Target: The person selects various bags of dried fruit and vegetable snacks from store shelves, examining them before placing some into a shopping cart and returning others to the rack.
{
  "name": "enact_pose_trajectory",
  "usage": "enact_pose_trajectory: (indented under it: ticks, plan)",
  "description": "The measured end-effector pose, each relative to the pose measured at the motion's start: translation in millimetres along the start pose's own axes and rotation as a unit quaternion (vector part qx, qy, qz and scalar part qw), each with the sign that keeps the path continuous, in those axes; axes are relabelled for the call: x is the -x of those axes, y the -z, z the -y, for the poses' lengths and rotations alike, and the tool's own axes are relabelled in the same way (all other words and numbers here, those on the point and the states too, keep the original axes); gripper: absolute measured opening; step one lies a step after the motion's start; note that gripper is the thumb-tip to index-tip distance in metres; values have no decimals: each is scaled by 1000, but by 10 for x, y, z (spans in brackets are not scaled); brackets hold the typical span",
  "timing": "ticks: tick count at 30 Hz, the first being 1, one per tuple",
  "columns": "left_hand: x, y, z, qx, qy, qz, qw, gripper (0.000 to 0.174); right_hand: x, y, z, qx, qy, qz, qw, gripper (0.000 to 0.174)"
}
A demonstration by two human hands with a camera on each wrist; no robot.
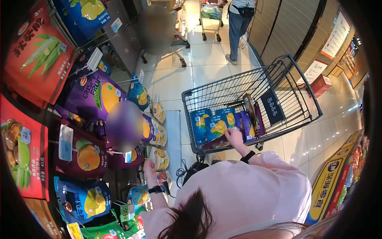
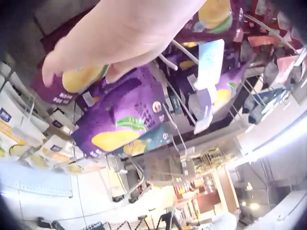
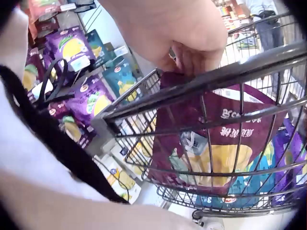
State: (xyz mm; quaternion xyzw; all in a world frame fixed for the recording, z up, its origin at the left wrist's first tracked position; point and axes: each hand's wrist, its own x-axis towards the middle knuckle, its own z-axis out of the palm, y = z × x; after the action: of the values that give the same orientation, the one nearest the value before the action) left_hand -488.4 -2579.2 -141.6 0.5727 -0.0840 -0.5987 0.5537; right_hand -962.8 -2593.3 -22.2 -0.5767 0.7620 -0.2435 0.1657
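Observation:
My right hand (image 1: 235,137) is over the near side of the shopping cart (image 1: 292,63). Its fingers pinch the top edge of a maroon snack bag (image 3: 216,139), which hangs upright inside the wire basket in the right wrist view. Blue bags (image 1: 218,125) with yellow fruit and purple bags (image 1: 248,123) lie in the basket beside it. At the shelf, my left hand (image 1: 150,167) has loosely bent fingers in front of another maroon bag (image 2: 55,88). Just below that hand in the left wrist view hangs a purple bag (image 2: 124,110) with a mango picture.
Hanging snack bags, including red ones (image 1: 38,59), fill the rack on the left, with price tags (image 1: 65,141) on hooks protruding. A person (image 1: 238,24) stands up the aisle near another cart (image 1: 211,14). A yellow display (image 1: 328,187) borders the right.

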Motion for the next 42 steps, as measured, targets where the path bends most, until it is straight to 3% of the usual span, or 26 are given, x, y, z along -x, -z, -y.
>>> enact_pose_trajectory:
  ticks: [2, 5, 6, 9, 13, 14, 15, 17, 18, 21, 23, 25, 27, 28, 31, 34, 38, 40, 42]
  plan:
    - [428, -531, 21, -58, -38, 97, 993, 25, -73, 283, 255, -62, 11, -65, 996, 21]
    - [722, -898, -84, -210, -29, 127, 969, 37, -157, 655, 576, -151, 77, -138, 976, 15]
    - [770, -983, -158, -203, -23, 134, 970, 38, -162, 756, 672, -145, 166, -184, 958, 8]
    - [885, -1225, -396, -175, -4, 156, 972, 43, -77, 1087, 985, -187, 297, -228, 908, 5]
    - [979, -1518, -736, -131, -6, 242, 962, 56, 119, 1226, 1148, -327, 293, -204, 875, 6]
    - [1063, -1610, -780, -112, -35, 285, 951, 57, 200, 1251, 1161, -376, 244, -150, 881, 6]
    - [1136, -1632, -809, -94, -25, 296, 950, 57, 227, 1233, 1151, -400, 253, -134, 870, 7]
    - [1291, -1690, -889, -61, -5, 322, 945, 56, 214, 1195, 1103, -371, 304, -112, 871, 8]
    - [1514, -1901, -1008, 133, 48, 319, 937, 69, 222, 1239, 1125, -381, 300, -57, 873, 9]
    - [1701, -1876, -1129, 172, -33, 340, 924, 86, 239, 1127, 1006, -277, 428, -43, 859, 16]
    - [1671, -1824, -1157, 187, -34, 408, 893, 100, 263, 1044, 901, -235, 458, -28, 857, 20]
    - [1649, -1807, -1140, 141, -96, 441, 881, 86, 294, 986, 825, -201, 486, -17, 850, 24]
    - [1594, -1810, -1059, 54, -111, 321, 939, 66, 271, 938, 798, -174, 515, -19, 839, 26]
    - [1609, -1877, -1068, 98, -87, 287, 949, 49, 264, 890, 784, -164, 535, -32, 828, 28]
    - [1517, -1874, -1002, 85, -63, 226, 968, 45, 265, 751, 690, -146, 535, -34, 831, 26]
    - [1543, -1864, -957, 77, -94, 184, 975, 42, 238, 709, 630, -100, 530, 4, 842, 26]
    - [1756, -1810, -982, 45, -152, 130, 979, 37, 265, 596, 623, -111, 463, 88, 875, 22]
    - [1747, -1681, -996, 13, -180, 121, 976, 37, 262, 498, 558, -108, 424, 157, 886, 21]
    - [1753, -1600, -1035, -25, -217, 45, 975, 37, 258, 443, 485, -78, 374, 261, 887, 22]
